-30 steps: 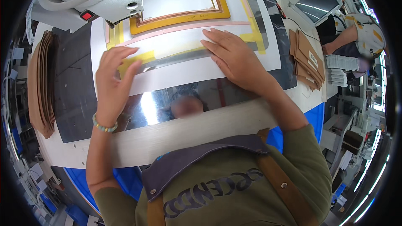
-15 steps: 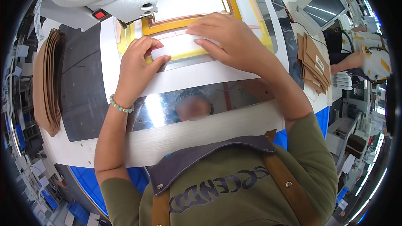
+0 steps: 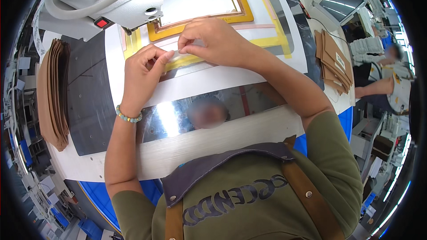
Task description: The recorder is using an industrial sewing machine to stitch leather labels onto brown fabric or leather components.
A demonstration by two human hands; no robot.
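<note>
Both of my hands are over the near left part of a flat template with yellow-taped edges [image 3: 273, 42]. My left hand [image 3: 143, 73], with a beaded bracelet [image 3: 129, 114] at its wrist, has its thumb and fingers pinched together. Fingers curled, my right hand [image 3: 213, 42] pinches right beside the left fingertips. What lies between the fingers is too small or hidden to make out. Just beyond my hands is a yellow rectangular frame [image 3: 242, 6] with a white centre. Beneath the template is a large white sheet [image 3: 195, 80].
A grey-white machine head [image 3: 129, 11] overhangs the far left. Folded brown pieces [image 3: 54, 93] stand at the left, and more brown pieces [image 3: 331, 62] lie at the right. A screen [image 3: 340, 0] stands far right. A shiny metal plate [image 3: 178, 118] lies nearer me.
My right hand has moved left and its fingers have curled in, bringing it close to my left fingertips. The white piece seen between my hands earlier no longer shows clearly.
</note>
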